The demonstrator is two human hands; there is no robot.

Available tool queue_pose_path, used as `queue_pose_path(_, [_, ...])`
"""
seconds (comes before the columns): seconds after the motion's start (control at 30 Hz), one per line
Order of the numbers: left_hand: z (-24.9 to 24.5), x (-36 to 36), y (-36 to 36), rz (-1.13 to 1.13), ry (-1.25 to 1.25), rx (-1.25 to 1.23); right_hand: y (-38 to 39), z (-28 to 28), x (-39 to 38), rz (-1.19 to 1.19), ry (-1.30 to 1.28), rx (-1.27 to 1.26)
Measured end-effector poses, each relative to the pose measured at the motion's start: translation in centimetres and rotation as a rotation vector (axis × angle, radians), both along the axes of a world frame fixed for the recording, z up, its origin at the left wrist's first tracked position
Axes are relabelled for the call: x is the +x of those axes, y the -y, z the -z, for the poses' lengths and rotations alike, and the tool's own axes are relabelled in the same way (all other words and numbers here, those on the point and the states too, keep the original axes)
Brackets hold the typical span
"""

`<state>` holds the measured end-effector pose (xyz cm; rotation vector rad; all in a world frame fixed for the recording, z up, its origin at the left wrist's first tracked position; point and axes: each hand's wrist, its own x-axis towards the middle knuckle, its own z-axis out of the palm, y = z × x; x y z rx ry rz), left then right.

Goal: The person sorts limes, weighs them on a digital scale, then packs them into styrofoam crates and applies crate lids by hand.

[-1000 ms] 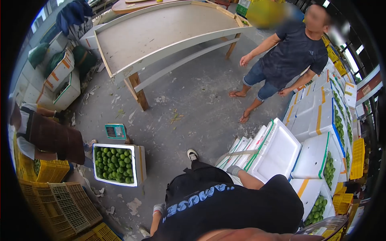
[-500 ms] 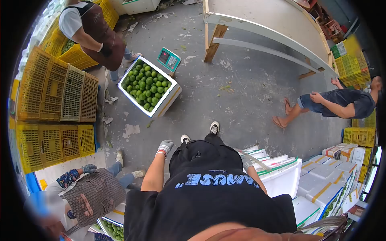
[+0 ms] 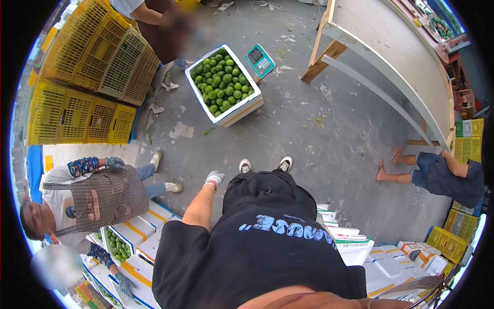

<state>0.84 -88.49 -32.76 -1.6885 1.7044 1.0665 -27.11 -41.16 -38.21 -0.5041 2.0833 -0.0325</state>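
Observation:
My left hand (image 3: 215, 178), in a pale knitted glove with a striped cuff, hangs beside my left hip. Its fingers look curled in, and nothing shows in them. My right hand (image 3: 320, 219) is almost wholly hidden by my black shirt; only a greyish sliver shows beside the white foam boxes (image 3: 355, 252) at my right. Ahead of my feet, a white foam box (image 3: 242, 112) full of green limes (image 3: 220, 82) stands on a scale, whose teal display (image 3: 260, 60) sticks out at the box's far right corner. Neither hand reaches that box.
Yellow crates (image 3: 85, 116) are stacked at the left. A co-worker in a checked apron (image 3: 110, 195) stands near lime boxes at lower left; another in a brown apron (image 3: 162, 38) is at upper left. A wooden-legged table (image 3: 383, 49) and a person in shorts (image 3: 424, 170) are at the right.
My view has swung left, so the lime box and table sit further right. The checked-apron co-worker's gloved hand now shows on a foam box. My right hand has become mostly hidden.

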Motion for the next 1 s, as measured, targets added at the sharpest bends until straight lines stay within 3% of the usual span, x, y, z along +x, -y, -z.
queue_pose_path(0.17, [-1.8,-3.6,-1.4,-0.123,-0.050,-0.120,2.4,-2.4,-4.8,0.105,0.010,-0.080])
queue_pose_path(0.3, [-1.1,-5.4,-1.5,-0.072,-0.110,-0.061,3.4,-4.1,-7.6,0.179,0.020,-0.141])
queue_pose_path(0.37, [-3.3,-6.9,-1.7,-0.056,-0.113,-0.045,3.8,-4.6,-8.5,0.189,0.028,-0.164])
queue_pose_path(0.43, [-4.6,-7.7,-2.1,-0.071,-0.090,-0.074,4.4,-4.6,-9.3,0.106,0.010,-0.151])
queue_pose_path(0.53, [-4.4,-7.8,-2.8,-0.103,-0.074,-0.049,3.7,-1.9,-11.1,-0.307,-0.109,-0.082])
queue_pose_path(0.57, [-4.3,-7.5,-3.1,-0.119,-0.068,-0.027,5.9,-6.2,-11.0,0.006,0.013,-0.019])
queue_pose_path(0.7, [-4.5,-7.1,-4.1,-0.136,-0.001,-0.082,4.0,-0.6,-13.5,-0.491,-0.081,-0.044])
queue_pose_path(0.8, [-3.9,-7.2,-4.3,-0.184,-0.010,-0.078,5.0,-1.6,-14.4,-0.091,0.069,-0.036])
queue_pose_path(0.93, [-3.0,-7.6,-4.6,-0.352,-0.062,-0.113,5.7,1.8,-18.2,-0.600,-0.021,-0.075])
queue_pose_path(0.97, [-2.2,-7.5,-4.6,-0.440,-0.086,-0.094,6.8,1.8,-19.1,-0.620,-0.080,-0.065])
queue_pose_path(1.0, [-1.5,-7.4,-4.3,-0.435,-0.055,-0.088,7.9,1.8,-20.2,-0.493,-0.016,-0.022])
